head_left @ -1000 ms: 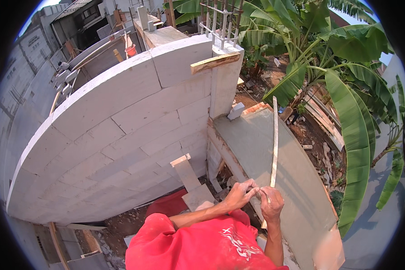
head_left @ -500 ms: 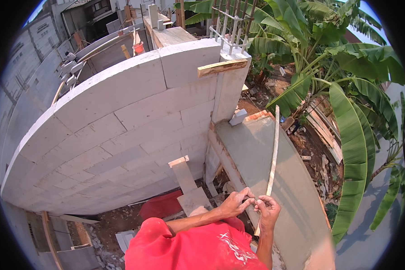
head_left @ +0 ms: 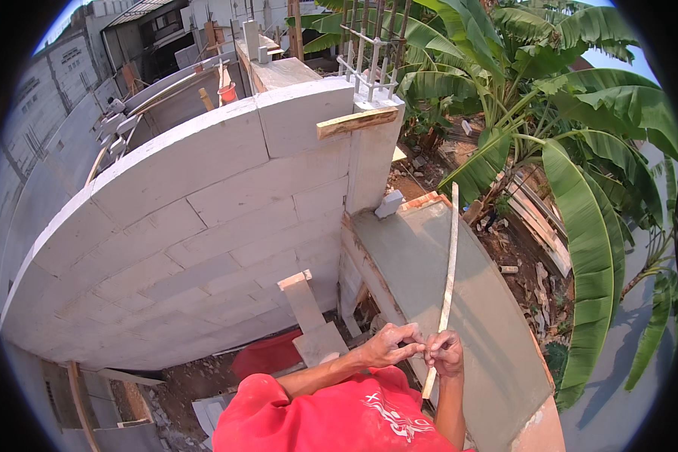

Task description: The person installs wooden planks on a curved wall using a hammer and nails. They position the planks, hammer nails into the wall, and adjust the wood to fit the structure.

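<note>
My left hand (head_left: 390, 345) and my right hand (head_left: 446, 353) come together in front of my red shirt, fingertips almost touching. Both are closed in a pinch. Whatever lies between the fingertips is too small to make out. A long, thin, pale wooden strip (head_left: 450, 271) runs along the smooth grey concrete slab (head_left: 497, 331) and passes behind my hands. Its near end shows just below them. Whether my right hand touches the strip, I cannot tell.
A pale block wall (head_left: 226, 226) curves along the left. At its end stands a concrete column (head_left: 372, 162) with bare rebar (head_left: 369, 53) and a nailed wooden piece (head_left: 356, 122). A small block (head_left: 389, 203) sits at the slab's far corner. Banana plants (head_left: 572, 211) lean in from the right.
The whole view has shifted slightly to the left. My fingers have changed their pose a little, still pinched close together. Against the slab, the strip appears to stay in place.
</note>
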`<state>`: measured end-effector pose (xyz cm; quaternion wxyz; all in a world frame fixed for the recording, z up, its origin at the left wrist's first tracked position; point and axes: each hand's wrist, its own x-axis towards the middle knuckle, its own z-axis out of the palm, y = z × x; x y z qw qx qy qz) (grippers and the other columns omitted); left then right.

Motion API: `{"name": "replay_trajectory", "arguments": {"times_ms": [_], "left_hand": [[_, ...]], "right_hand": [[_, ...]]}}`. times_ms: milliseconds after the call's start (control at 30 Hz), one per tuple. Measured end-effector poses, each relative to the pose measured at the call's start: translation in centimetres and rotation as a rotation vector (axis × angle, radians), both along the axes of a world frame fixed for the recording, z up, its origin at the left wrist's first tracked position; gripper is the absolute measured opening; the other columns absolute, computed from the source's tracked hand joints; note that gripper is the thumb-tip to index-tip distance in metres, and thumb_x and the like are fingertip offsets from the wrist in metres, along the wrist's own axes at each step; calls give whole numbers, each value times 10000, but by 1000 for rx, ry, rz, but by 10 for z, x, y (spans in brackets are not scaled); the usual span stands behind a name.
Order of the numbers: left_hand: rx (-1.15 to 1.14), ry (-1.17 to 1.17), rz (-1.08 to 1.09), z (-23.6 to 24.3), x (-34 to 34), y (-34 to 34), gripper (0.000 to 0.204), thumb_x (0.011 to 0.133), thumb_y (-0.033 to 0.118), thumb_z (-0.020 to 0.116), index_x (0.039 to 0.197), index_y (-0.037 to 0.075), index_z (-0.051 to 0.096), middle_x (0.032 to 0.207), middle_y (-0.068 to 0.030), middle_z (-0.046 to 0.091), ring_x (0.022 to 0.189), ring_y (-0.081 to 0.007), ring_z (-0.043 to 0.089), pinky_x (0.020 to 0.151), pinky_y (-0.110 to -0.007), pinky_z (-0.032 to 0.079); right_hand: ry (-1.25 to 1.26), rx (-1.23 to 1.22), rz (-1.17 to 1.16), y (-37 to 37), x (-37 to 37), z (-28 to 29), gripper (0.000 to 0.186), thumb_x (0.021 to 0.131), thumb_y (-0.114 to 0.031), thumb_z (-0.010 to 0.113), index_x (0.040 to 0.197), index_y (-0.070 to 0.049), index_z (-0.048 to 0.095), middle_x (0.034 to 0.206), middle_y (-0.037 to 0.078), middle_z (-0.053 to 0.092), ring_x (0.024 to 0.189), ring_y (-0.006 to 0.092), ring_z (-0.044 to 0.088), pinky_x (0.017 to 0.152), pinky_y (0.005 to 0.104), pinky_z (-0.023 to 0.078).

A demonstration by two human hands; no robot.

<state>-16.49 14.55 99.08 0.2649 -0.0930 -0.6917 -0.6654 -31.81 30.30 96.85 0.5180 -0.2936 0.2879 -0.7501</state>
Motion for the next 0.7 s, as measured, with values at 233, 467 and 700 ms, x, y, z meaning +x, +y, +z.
{"name": "replay_trajectory", "arguments": {"times_ms": [233,467,700], "left_hand": [[271,-194,-12,0,-5,-10,267,1081,276,570,1091,11,599,679,8,549,590,-67,482,508,-243,359],[559,-175,-84,-4,-10,-6,196,1070,223,585,1086,29,598,661,27,496,561,-59,408,504,-233,308],[866,-114,113,-7,-26,5,147,1050,197,614,1066,56,579,669,50,476,534,-44,363,497,-232,283]], "right_hand": [[-30,-6,-58,-10,-2,20,85,939,16,682,1002,-33,710,784,111,630,629,151,592,502,281,497],[79,-56,-80,-24,1,27,111,970,-35,666,1073,-56,699,843,125,639,695,196,632,601,307,550],[428,312,-340,-28,18,34,201,965,-10,640,1160,6,684,863,77,685,745,116,641,681,259,545]]}}
